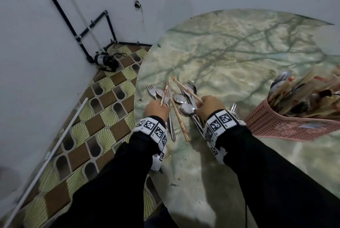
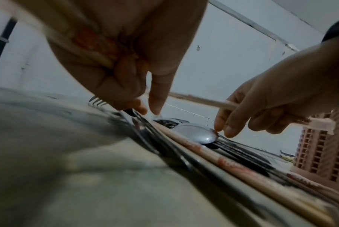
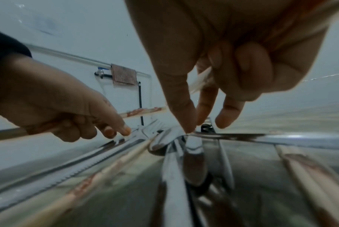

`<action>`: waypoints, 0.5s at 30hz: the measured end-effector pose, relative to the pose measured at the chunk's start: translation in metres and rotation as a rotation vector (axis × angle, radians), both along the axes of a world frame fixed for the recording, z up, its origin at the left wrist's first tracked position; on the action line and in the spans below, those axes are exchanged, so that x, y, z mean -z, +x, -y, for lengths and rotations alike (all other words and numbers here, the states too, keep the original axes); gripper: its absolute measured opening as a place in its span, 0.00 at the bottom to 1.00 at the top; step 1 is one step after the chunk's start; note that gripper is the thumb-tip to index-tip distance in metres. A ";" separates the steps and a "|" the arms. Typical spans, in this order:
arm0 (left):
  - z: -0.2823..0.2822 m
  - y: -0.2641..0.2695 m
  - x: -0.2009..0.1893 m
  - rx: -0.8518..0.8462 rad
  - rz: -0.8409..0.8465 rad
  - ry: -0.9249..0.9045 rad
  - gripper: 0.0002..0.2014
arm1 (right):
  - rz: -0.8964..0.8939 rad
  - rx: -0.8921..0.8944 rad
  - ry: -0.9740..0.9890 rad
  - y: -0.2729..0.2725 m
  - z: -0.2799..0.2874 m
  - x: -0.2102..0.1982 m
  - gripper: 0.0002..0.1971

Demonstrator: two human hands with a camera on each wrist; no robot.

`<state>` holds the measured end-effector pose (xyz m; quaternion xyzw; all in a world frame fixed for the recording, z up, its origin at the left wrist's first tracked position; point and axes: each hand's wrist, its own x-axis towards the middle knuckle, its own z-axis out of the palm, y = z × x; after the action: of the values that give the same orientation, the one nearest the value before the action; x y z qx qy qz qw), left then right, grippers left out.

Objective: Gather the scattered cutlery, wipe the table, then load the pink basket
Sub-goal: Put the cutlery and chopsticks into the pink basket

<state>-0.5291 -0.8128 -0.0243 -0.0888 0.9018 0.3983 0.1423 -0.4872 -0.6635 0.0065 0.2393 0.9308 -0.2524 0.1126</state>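
A pile of forks, spoons and chopsticks lies on the round marble table near its left edge. My left hand grips a chopstick in its curled fingers, while its index finger and thumb reach down onto a fork in the pile. My right hand holds another chopstick, and its fingertips touch a spoon. At the right stands the pink basket, holding several chopsticks and spoons.
The table's curved edge runs just left of the pile, with patterned floor tiles below. A pump with black pipes sits in the wall corner. A white pipe lies along the floor. A striped cloth hangs on the wall.
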 end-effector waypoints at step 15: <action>0.000 -0.017 -0.002 0.008 0.045 -0.043 0.05 | 0.108 -0.017 0.032 -0.007 -0.019 0.017 0.10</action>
<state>-0.5460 -0.8127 -0.0225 -0.0970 0.9071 0.3762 0.1622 -0.4939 -0.6445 -0.0106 0.2463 0.9293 -0.2234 0.1608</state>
